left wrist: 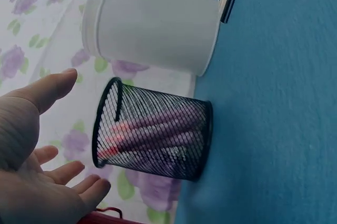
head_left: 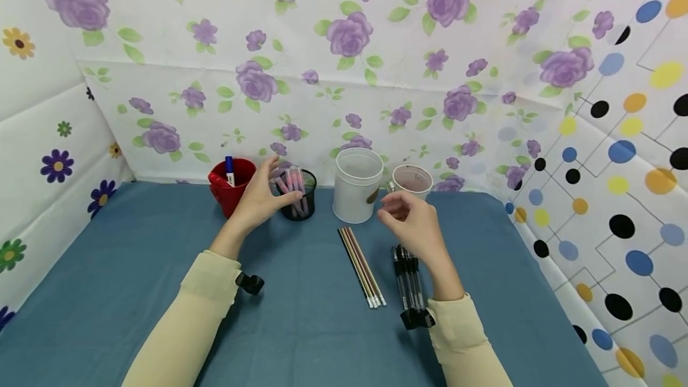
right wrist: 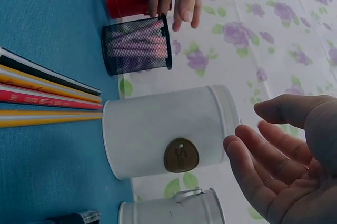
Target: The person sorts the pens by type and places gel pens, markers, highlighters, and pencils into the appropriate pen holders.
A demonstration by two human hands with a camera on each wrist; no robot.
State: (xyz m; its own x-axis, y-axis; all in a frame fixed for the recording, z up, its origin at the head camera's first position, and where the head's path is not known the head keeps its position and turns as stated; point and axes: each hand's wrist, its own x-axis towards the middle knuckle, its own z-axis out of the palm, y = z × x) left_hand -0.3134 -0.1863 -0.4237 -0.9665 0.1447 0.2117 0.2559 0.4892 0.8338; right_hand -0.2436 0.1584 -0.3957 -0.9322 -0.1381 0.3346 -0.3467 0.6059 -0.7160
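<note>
My left hand [head_left: 257, 197] is just beside the black mesh pen cup [head_left: 298, 212], thumb and fingers spread apart and holding nothing. Inside that cup stand several pink pens [head_left: 295, 181]. In the left wrist view a gap shows between the hand [left wrist: 50, 155] and the cup's rim. My right hand [head_left: 414, 220] hovers in front of the small white cup [head_left: 428, 184], its fingers loosely bent, nothing in its grasp. From the right wrist, that hand [right wrist: 284, 161] appears near the rim of the large white canister [right wrist: 152, 129], which bears a brown tag [right wrist: 181, 155].
A red cup [head_left: 224, 199] at the left holds a blue-capped marker [head_left: 230, 171] and a red item. Several pencils [head_left: 362, 267] lie before the canister. Several black pens [head_left: 409, 279] lie right of them, partly under the right wrist. Floral cloth [head_left: 301, 106] backs the blue table [head_left: 301, 327].
</note>
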